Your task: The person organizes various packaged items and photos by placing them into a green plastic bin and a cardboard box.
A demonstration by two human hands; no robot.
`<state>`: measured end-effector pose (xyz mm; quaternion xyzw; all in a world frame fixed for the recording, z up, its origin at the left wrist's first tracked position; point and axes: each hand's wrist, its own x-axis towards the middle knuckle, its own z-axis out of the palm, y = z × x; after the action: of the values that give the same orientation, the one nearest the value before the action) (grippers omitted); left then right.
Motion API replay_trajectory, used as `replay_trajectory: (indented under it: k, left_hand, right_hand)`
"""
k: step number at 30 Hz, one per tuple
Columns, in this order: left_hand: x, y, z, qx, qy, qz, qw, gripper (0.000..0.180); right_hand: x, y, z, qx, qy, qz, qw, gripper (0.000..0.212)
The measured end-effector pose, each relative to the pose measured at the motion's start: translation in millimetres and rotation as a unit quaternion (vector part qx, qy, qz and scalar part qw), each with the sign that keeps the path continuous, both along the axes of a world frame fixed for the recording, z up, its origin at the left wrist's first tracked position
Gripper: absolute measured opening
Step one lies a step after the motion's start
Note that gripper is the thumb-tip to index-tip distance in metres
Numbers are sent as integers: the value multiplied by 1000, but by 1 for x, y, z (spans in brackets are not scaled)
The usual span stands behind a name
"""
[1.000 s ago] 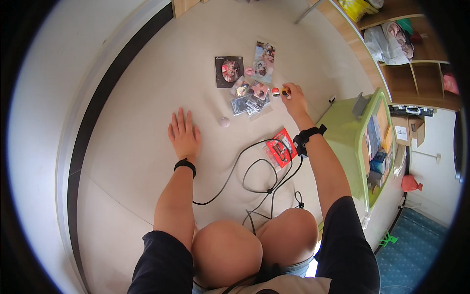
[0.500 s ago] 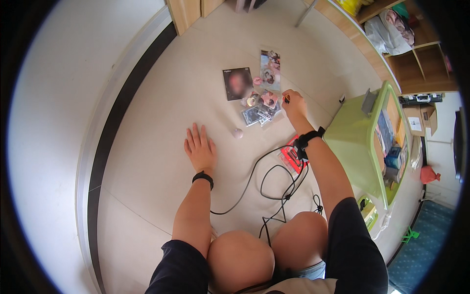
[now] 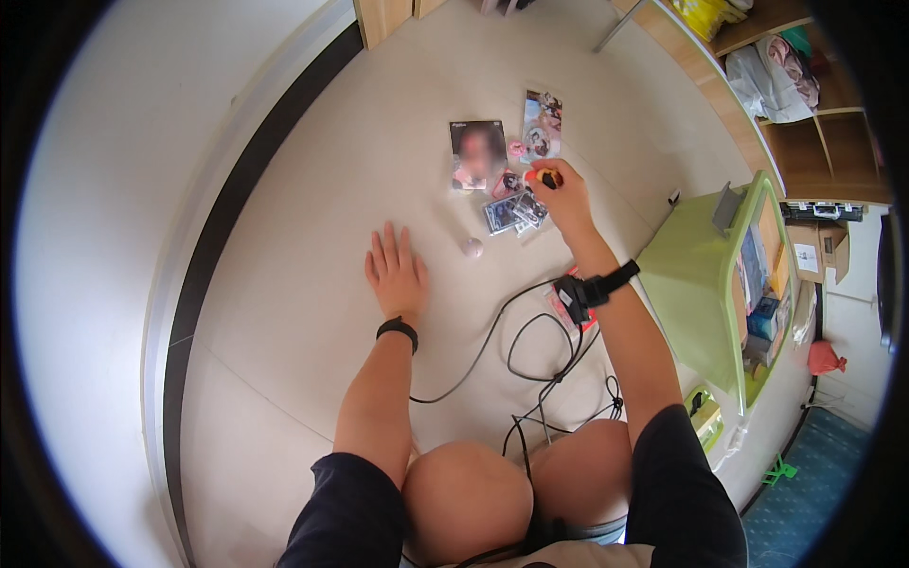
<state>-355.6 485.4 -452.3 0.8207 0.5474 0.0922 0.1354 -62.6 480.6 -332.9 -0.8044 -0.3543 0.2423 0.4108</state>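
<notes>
My right hand (image 3: 565,194) is closed around a small black, yellow and red object (image 3: 544,178), too small to name. It hovers at the right side of a cluster of picture cards in clear sleeves (image 3: 511,216). Just beyond the cluster lie a dark picture sleeve (image 3: 478,142), a long photo sheet (image 3: 542,118) and a small pink round item (image 3: 516,149). My left hand (image 3: 396,275) rests flat on the floor with its fingers spread, holding nothing. Between the hands sits a pale round item (image 3: 472,247).
A black cable (image 3: 511,350) loops over the floor from the strap device (image 3: 578,293) at my right wrist. Under that wrist lies a red packet (image 3: 589,317), partly hidden. A green bin (image 3: 691,275) full of things stands at right, near wooden shelves (image 3: 824,142). The wall is at left.
My right hand has moved slightly left and away from me over the cards, its held object now showing more. My left hand stays flat on the floor. The whole view has shifted a little.
</notes>
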Motion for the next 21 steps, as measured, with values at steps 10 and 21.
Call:
replay_trajectory:
  k: [10,21]
  left_hand:
    - [2,7,32,-6,56,-27,998,64]
    - [39,-207,432,-842,-410,56,348,69]
  right_hand:
    - [-73,-178,145,-76,348,32,934,26]
    - [-171,-321,357,-75,80,77,991,56]
